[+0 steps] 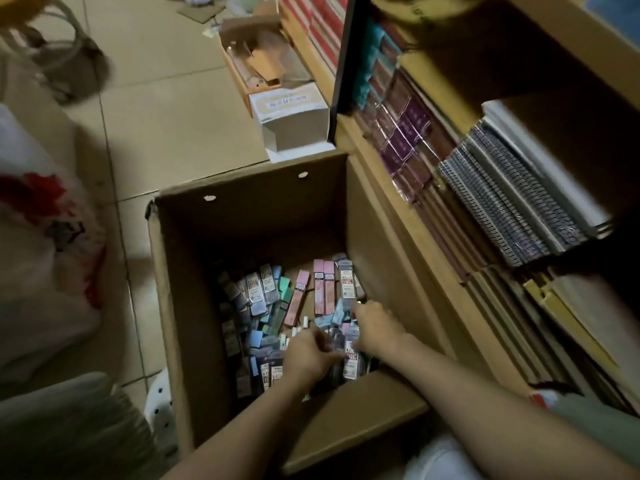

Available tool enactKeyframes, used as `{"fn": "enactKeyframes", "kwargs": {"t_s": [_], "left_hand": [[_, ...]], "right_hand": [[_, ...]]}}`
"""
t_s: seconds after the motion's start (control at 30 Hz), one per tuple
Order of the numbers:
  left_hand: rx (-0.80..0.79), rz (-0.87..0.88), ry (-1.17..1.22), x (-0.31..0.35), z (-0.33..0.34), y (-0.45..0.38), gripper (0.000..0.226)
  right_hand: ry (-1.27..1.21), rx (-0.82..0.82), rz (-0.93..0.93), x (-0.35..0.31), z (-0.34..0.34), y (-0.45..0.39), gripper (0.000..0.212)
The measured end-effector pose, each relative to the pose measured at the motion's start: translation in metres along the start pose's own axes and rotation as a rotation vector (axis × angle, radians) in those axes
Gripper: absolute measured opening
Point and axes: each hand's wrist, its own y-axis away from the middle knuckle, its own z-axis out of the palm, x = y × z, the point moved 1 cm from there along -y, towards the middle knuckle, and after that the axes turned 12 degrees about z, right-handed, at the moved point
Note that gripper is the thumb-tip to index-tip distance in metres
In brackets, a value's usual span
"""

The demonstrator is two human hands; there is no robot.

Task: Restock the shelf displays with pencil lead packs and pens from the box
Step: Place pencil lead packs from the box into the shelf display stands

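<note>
Cardboard box w/ many lead packs; 2 hands, L & R, both gripping packs.

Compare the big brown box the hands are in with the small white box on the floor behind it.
The brown box is much larger than the white box. The brown box is open-topped, with lead packs loose inside; the white box shows no contents. Both hands reach into the brown box; nothing touches the white one. Both are cardboard and sit on the tiled floor beside the shelves.

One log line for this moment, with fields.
stage: picking | left hand: on packs | right hand: holds pack | place: box
</note>
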Motion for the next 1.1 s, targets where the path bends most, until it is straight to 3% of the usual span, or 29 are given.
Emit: {"fn": "enactKeyframes", "kwargs": {"t_s": [0.17, 0.47, 0.63, 0.7, 0.8, 1.0, 1.1], "left_hand": [[0.088, -0.044, 0.159, -0.003, 0.006, -0.002, 0.02], [0.223, -0.081, 0.452, -0.002, -0.001, -0.011, 0.022], [0.369, -0.037, 0.587, 0.004, -0.015, -0.02, 0.011], [0.357, 0.012, 0.725, 0.009, -0.025, -0.022, 0.01], [0.288, 0.012, 0.744, 0.012, -0.04, -0.029, 0.014], [0.066, 0.054, 0.743, 0.02, -0.052, -0.034, 0.021], [0.065, 0.049, 0.746, 0.016, -0.055, -0.04, 0.034]], "right_hand": [[0.033, -0.064, 0.009, 0.002, 0.013, -0.01, 0.068], [0.032, 0.051, -0.007, -0.009, 0.008, -0.02, 0.049], [-0.203, 0.083, -0.018, -0.01, -0.009, -0.022, 0.046], [-0.284, 0.092, -0.054, -0.011, -0.02, -0.022, 0.042], [-0.456, 0.074, -0.109, -0.015, -0.036, -0.023, 0.032], [-0.848, -0.136, -0.072, -0.032, -0.043, -0.027, 0.035], [-0.943, -0.213, -0.072, -0.041, -0.043, -0.035, 0.036]]}}
